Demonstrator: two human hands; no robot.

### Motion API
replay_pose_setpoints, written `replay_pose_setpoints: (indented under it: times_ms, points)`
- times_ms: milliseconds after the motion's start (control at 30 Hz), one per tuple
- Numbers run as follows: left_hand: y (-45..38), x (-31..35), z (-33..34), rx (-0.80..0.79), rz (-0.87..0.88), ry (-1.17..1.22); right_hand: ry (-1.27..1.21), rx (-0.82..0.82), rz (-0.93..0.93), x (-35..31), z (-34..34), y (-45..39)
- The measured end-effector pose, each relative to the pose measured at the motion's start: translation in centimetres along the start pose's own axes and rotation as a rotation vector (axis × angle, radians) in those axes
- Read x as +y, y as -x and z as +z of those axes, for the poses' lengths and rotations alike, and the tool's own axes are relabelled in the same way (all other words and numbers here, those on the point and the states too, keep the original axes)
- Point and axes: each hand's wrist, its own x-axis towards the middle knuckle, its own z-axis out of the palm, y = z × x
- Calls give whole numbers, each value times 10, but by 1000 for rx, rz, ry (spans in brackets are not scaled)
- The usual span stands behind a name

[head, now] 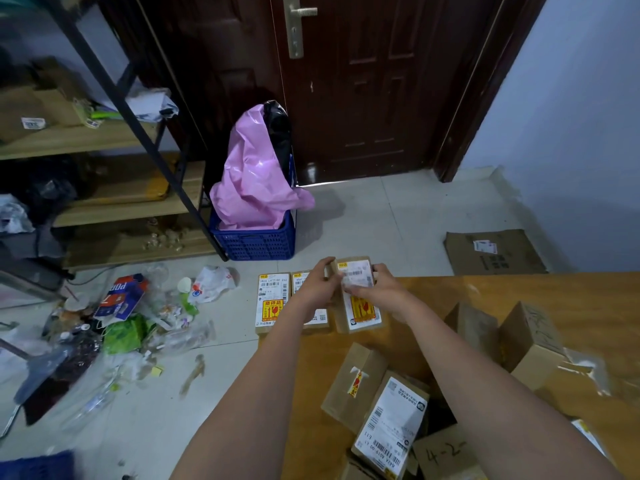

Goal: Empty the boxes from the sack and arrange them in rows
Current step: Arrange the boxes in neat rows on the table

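On the wooden table point(519, 296), my left hand point(317, 285) and right hand point(375, 289) hold one small box point(356, 299) by its sides, beside the labelled box point(272, 301); it looks light, stiff, maybe breakable.

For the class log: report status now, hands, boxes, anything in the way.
Both hands, left and right, grip the third box at the table's far edge. Two labelled boxes already in row beside it. Loose boxes wait nearer. No obstruction.
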Motion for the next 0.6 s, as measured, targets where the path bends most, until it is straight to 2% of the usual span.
replay_pose_setpoints:
  times_ms: [200, 300, 400, 600]
  points:
    - [2, -9, -12, 28, -6, -7, -215, -136, 59, 3, -1, -4]
    - [-1, -12, -18, 132, 16, -47, -226, -30, 93, 0, 4, -10]
    - [-5, -19, -29, 251, 49, -212, -230, 96, 143, 2, 11, -22]
    - [-24, -52, -61, 526, 19, -494, -39, 134, 173, 14, 33, -54]
